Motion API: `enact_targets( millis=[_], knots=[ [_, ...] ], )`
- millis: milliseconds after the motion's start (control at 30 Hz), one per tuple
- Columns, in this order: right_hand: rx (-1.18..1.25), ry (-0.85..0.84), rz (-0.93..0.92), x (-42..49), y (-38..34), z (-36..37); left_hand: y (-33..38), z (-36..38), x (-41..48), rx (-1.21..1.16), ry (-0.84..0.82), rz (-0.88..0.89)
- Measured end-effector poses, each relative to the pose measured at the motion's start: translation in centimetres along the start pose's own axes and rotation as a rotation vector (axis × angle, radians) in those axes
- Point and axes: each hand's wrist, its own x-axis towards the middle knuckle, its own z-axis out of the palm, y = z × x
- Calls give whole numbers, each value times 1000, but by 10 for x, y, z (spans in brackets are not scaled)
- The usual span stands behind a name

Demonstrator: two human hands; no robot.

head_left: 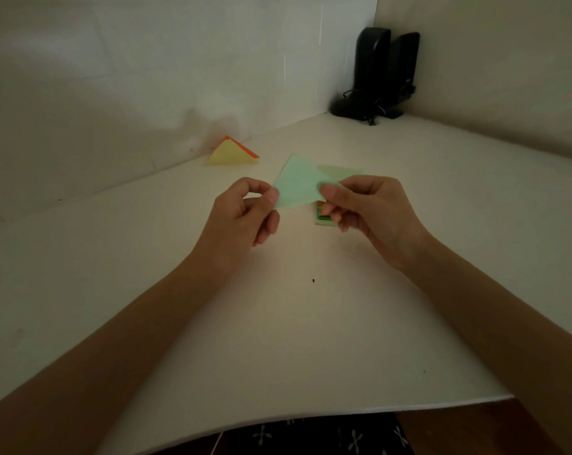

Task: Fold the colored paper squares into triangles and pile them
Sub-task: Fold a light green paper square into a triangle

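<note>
Above the middle of the white desk [278, 323], the left hand [245, 215] and right hand [366, 205] each pinch a corner of a pale green paper square [297, 185]. It looks light, thin and floppy, best held by opposite corners. Just beyond lies the unfolded stack [324, 216]; far left, a pile of folded triangles [230, 154].

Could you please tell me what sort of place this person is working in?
Probably a home or office work corner: a white desk meets two plain walls, two black speakers stand at the back, and the left hand and right hand pinch green paper.
</note>
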Motion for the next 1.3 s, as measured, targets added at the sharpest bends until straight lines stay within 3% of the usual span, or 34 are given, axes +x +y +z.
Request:
enact_targets(
  millis=[333, 467, 567, 667, 900, 1000, 1100, 1200, 1300],
  knots=[
    [-170, -21, -2, 6, 8, -3, -7, -26, 11, 148, 79, 36],
    [-771, 210, -284, 13, 21, -7, -25, -49, 34, 280, 140, -8],
    [-1142, 108, -359, 20, 33, -7, -41, -67, 64, 508, 215, -67],
    [-1306, 5, -337, 22, 39, -5, -49, -74, 95, 815, 317, -88],
    [-1311, 5, -254, 21, 36, -1, -71, -81, 153, 1124, 292, -287],
    [-1293, -10, -301, 19, 33, 0, -73, -85, 160, 1118, 308, -387],
    [-1269, -56, -338, 21, 36, -2, -68, -73, 158, 1143, 337, -198],
    [-1254, -56, -374, 20, 38, -3, -67, -64, 157, 1207, 132, 22],
    [-1256, -24, -356, 20, 37, -4, -71, -66, 154, 1169, -28, 49]
  ],
)
